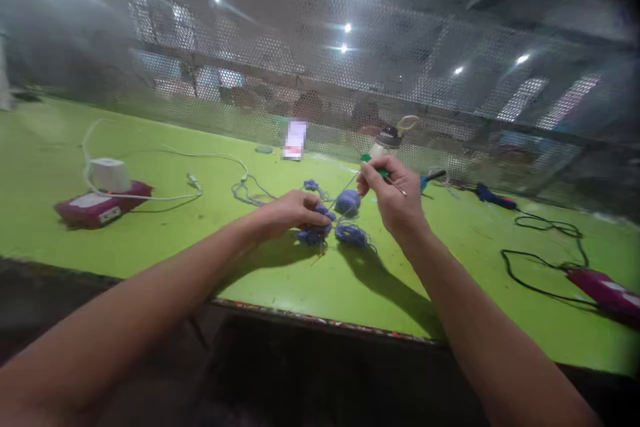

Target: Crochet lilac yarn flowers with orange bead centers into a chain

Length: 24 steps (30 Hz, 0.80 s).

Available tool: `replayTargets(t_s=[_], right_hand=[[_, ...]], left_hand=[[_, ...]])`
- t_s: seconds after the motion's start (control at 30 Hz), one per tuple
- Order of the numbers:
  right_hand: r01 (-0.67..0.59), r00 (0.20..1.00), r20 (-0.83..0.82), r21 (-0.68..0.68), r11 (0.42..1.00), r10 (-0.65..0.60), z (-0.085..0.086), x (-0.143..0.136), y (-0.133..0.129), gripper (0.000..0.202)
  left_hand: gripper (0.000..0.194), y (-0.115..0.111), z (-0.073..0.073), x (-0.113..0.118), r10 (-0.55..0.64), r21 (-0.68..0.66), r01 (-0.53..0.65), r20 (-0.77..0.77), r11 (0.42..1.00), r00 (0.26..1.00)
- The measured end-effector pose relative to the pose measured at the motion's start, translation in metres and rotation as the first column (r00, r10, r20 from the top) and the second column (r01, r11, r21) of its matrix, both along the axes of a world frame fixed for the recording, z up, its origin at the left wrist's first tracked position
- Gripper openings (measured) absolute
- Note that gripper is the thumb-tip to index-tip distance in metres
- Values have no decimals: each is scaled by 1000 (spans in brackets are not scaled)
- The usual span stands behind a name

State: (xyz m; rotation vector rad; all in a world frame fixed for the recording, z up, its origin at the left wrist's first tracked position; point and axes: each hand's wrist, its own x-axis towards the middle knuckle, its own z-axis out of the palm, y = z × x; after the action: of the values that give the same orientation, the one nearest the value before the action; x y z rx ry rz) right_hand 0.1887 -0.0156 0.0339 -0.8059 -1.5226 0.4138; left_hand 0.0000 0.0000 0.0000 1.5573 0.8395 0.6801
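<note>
My left hand (pixel 295 211) is closed on a small blue-purple crocheted piece (pixel 324 213), its fingertips pinching the edge. Raised to the right, my right hand (pixel 395 190) is closed around a green-handled tool (pixel 383 173) with a thin metal shaft, which looks like a crochet hook; its metal end points back toward my wrist. A taut yarn strand (pixel 351 180) runs from the crocheted piece up to my right fingertips. Between the hands lie a ball of blue-purple yarn (pixel 348 201) and a looser yarn bundle (pixel 351 235). Behind my left fingers is a small crocheted flower (pixel 311 184).
On the green table (pixel 280 280), a purple power strip (pixel 103 207) with a white charger (pixel 110 175) stands left, its cable trailing inward. A phone (pixel 295 139) leans against the mesh panel (pixel 320 80). A dark-lidded bottle (pixel 387 140) stands behind my right hand. Another strip (pixel 605 293) lies right.
</note>
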Motion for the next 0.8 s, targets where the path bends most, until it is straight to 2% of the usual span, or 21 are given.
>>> replayTargets(t_s=[0.23, 0.43, 0.8], right_hand=[[39, 999, -13, -40, 998, -39, -9, 11, 18, 19], [107, 994, 20, -99, 989, -105, -23, 21, 37, 25], [165, 966, 229, -180, 970, -122, -48, 16, 54, 18]], left_hand=[[23, -1, -1, 0, 18, 1, -18, 0, 1000, 1000], [29, -1, -1, -1, -32, -64, 35, 41, 997, 999], [28, -6, -1, 1, -81, -204, 84, 20, 975, 996]])
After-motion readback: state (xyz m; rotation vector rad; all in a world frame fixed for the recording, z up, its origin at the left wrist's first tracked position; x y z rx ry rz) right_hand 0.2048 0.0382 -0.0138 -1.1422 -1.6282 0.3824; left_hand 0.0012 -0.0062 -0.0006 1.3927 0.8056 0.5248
